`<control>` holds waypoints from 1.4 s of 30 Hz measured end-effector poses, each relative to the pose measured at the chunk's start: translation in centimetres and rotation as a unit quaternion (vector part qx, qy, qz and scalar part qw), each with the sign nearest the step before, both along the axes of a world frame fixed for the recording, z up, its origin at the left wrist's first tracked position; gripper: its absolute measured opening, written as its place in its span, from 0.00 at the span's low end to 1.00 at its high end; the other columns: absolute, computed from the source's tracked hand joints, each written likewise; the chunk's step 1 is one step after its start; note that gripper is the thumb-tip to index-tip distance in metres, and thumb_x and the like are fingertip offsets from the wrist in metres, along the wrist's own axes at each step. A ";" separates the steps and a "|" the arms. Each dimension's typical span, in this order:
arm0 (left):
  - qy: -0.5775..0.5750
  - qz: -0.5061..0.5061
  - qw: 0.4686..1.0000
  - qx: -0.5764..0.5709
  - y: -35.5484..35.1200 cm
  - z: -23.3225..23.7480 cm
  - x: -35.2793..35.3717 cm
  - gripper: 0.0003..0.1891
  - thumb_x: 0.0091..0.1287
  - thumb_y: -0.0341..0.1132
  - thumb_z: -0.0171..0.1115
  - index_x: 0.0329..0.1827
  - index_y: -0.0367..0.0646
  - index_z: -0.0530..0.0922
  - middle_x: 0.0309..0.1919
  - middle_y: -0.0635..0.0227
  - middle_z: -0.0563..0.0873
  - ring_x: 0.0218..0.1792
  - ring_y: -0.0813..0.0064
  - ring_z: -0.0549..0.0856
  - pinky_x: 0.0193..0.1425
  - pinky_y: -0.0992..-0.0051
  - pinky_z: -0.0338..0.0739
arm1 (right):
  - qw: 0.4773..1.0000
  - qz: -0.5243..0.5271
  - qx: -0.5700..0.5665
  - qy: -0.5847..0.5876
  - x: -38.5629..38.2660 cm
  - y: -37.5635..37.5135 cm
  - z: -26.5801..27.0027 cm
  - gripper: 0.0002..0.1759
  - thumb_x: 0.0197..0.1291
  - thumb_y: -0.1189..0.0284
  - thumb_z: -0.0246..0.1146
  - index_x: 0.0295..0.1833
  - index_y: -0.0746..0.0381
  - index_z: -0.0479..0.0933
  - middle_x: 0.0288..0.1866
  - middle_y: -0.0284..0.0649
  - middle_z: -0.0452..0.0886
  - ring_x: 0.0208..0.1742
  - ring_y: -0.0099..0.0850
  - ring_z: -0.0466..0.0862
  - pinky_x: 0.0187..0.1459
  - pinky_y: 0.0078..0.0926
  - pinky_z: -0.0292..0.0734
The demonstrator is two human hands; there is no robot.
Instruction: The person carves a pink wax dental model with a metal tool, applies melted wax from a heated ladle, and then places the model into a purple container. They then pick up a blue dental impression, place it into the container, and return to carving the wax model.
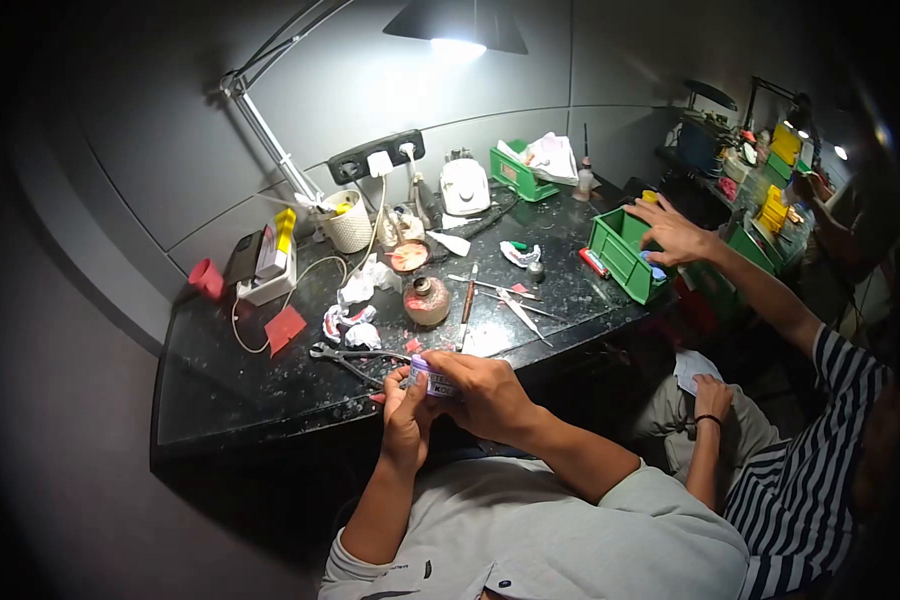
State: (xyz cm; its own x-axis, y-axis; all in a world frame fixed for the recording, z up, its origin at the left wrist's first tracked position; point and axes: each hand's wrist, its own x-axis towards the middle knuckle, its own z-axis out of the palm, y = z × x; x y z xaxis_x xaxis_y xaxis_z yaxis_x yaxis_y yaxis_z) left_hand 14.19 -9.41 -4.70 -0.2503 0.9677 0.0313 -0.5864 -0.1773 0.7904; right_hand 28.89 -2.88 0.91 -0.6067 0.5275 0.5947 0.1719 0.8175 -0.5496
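Both my hands are held together in front of my chest, at the front edge of the black worktop (220, 405). Between them is a small purple-and-white labelled container (436, 380) with dark lettering; its exact kind does not show. My left hand (402, 420) grips it from the left with the thumb on its face. Wrapped round its right side and top is my right hand (495, 398), which covers part of it. Pliers (345, 355) lie just beyond my left hand. A glass bottle with a metal top (427, 302) stands further back.
A co-worker's hand (675, 235) reaches into a green bin (610, 250) at the right. A knife with a brown handle (467, 305), dental models (520, 254) and red wax sheet (285, 328) lie about. A lamp (455, 30) hangs above.
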 end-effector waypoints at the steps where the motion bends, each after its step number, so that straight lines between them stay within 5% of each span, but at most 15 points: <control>1: 0.001 -0.009 1.000 -0.007 -0.1 0.4 0.1 0.22 0.78 0.44 0.58 0.65 0.45 0.61 0.55 0.59 0.81 0.50 0.66 0.86 0.48 0.62 0.86 | 1.000 0.004 0.013 0.003 0.1 0.4 0.0 0.36 0.45 0.76 0.77 0.64 0.64 0.74 0.49 0.47 0.86 0.45 0.47 0.88 0.43 0.40 0.85; 5: 0.004 -0.013 1.000 -0.021 0.1 0.4 0.0 0.23 0.78 0.41 0.58 0.68 0.44 0.60 0.56 0.57 0.81 0.53 0.65 0.86 0.52 0.60 0.86 | 1.000 0.007 -0.009 -0.020 0.3 1.0 -0.1 0.35 0.45 0.75 0.76 0.63 0.63 0.76 0.53 0.48 0.86 0.49 0.48 0.88 0.47 0.38 0.86; 12: -0.015 -0.023 1.000 -0.010 -0.1 1.5 -0.3 0.25 0.76 0.36 0.59 0.71 0.41 0.61 0.57 0.54 0.82 0.52 0.66 0.88 0.54 0.61 0.89 | 0.999 -0.033 -0.025 -0.029 3.1 3.2 2.1 0.41 0.54 0.55 0.78 0.68 0.65 0.72 0.66 0.57 0.78 0.66 0.52 0.80 0.64 0.42 0.77; 13: 0.003 -0.017 1.000 -0.011 -0.3 1.5 -0.5 0.25 0.77 0.38 0.58 0.72 0.41 0.62 0.57 0.54 0.82 0.52 0.64 0.88 0.55 0.58 0.88 | 0.993 -0.097 -0.061 0.022 3.5 4.5 2.2 0.40 0.54 0.57 0.79 0.67 0.66 0.74 0.66 0.57 0.78 0.65 0.51 0.81 0.66 0.41 0.76; 16: 0.020 -0.006 1.000 -0.009 -0.6 1.4 -0.6 0.25 0.78 0.40 0.57 0.72 0.41 0.63 0.55 0.54 0.84 0.53 0.61 0.88 0.55 0.54 0.88 | 0.928 -0.297 -0.093 0.203 6.7 8.5 3.3 0.28 0.62 0.65 0.72 0.64 0.67 0.76 0.60 0.50 0.82 0.50 0.39 0.86 0.39 0.30 0.87; 17: 0.019 -0.002 1.000 -0.002 -0.6 1.2 -0.7 0.24 0.78 0.40 0.57 0.71 0.41 0.63 0.55 0.54 0.84 0.53 0.61 0.88 0.55 0.54 0.88 | 0.889 -0.380 -0.121 0.225 8.0 9.1 3.8 0.26 0.64 0.67 0.69 0.65 0.66 0.75 0.57 0.51 0.81 0.48 0.40 0.85 0.43 0.32 0.86; 20: 0.015 0.003 1.000 0.008 -0.5 0.9 -0.6 0.23 0.78 0.40 0.57 0.69 0.41 0.64 0.55 0.54 0.84 0.53 0.60 0.89 0.55 0.54 0.88 | 0.834 -0.536 0.057 0.118 13.1 13.0 0.8 0.32 0.61 0.67 0.70 0.65 0.73 0.71 0.60 0.57 0.78 0.57 0.50 0.83 0.61 0.42 0.78; 22: 0.013 0.005 1.000 0.011 -0.3 0.9 -0.5 0.22 0.78 0.39 0.57 0.69 0.41 0.64 0.55 0.54 0.84 0.52 0.60 0.89 0.54 0.54 0.88 | 0.831 -0.555 -0.038 0.028 15.2 14.3 0.0 0.30 0.62 0.68 0.69 0.65 0.74 0.71 0.61 0.58 0.78 0.59 0.54 0.81 0.63 0.44 0.76; 26: -0.011 0.026 1.000 0.010 -0.1 1.2 -0.1 0.27 0.75 0.35 0.60 0.71 0.38 0.59 0.53 0.51 0.83 0.49 0.61 0.90 0.52 0.57 0.89 | 0.833 -0.553 0.002 -0.029 15.4 14.7 -0.8 0.28 0.61 0.69 0.68 0.62 0.75 0.74 0.60 0.60 0.79 0.60 0.56 0.80 0.64 0.45 0.75; 29: 0.006 0.030 0.999 0.009 -0.1 0.9 -0.1 0.25 0.76 0.36 0.59 0.70 0.39 0.61 0.54 0.52 0.83 0.50 0.60 0.89 0.53 0.55 0.89 | 0.891 -0.439 -0.102 0.053 13.1 12.9 0.8 0.23 0.60 0.69 0.69 0.54 0.76 0.77 0.57 0.61 0.80 0.58 0.55 0.81 0.63 0.45 0.75; 32: 0.025 0.030 0.999 0.009 -0.1 0.6 -0.1 0.23 0.78 0.38 0.57 0.69 0.40 0.63 0.56 0.52 0.83 0.52 0.59 0.89 0.54 0.53 0.89 | 0.917 -0.384 -0.104 0.044 10.7 12.8 -0.5 0.32 0.59 0.68 0.70 0.64 0.79 0.73 0.69 0.70 0.71 0.62 0.54 0.82 0.68 0.41 0.73; 34: 0.031 0.029 0.999 0.011 -0.2 0.8 -0.1 0.23 0.78 0.38 0.57 0.69 0.40 0.62 0.56 0.52 0.83 0.52 0.59 0.89 0.54 0.53 0.89 | 0.936 -0.340 -0.091 0.022 9.3 12.3 -0.9 0.34 0.61 0.69 0.71 0.69 0.77 0.71 0.78 0.68 0.61 0.61 0.46 0.85 0.58 0.34 0.83; 36: 0.036 0.029 0.999 0.013 -0.3 1.0 0.0 0.22 0.78 0.38 0.57 0.69 0.40 0.63 0.56 0.52 0.83 0.52 0.59 0.89 0.54 0.53 0.89 | 0.951 -0.301 -0.076 -0.010 8.0 11.5 -1.3 0.36 0.62 0.68 0.70 0.70 0.78 0.69 0.80 0.67 0.57 0.69 0.49 0.79 0.62 0.36 0.80; 39: 0.034 0.030 0.999 0.010 -0.4 1.0 -0.1 0.22 0.78 0.38 0.56 0.69 0.40 0.63 0.56 0.52 0.83 0.52 0.59 0.89 0.54 0.53 0.89 | 0.957 -0.285 -0.025 -0.055 6.4 9.6 -1.2 0.34 0.64 0.67 0.69 0.68 0.77 0.70 0.80 0.67 0.58 0.71 0.53 0.76 0.67 0.38 0.76; 42: 0.035 0.031 0.999 0.008 -0.4 1.0 -0.1 0.22 0.78 0.38 0.56 0.69 0.40 0.63 0.56 0.53 0.83 0.52 0.59 0.89 0.54 0.53 0.89 | 0.985 -0.163 0.016 -0.052 5.9 8.4 -0.9 0.29 0.65 0.64 0.68 0.64 0.74 0.75 0.73 0.64 0.70 0.67 0.54 0.79 0.67 0.40 0.74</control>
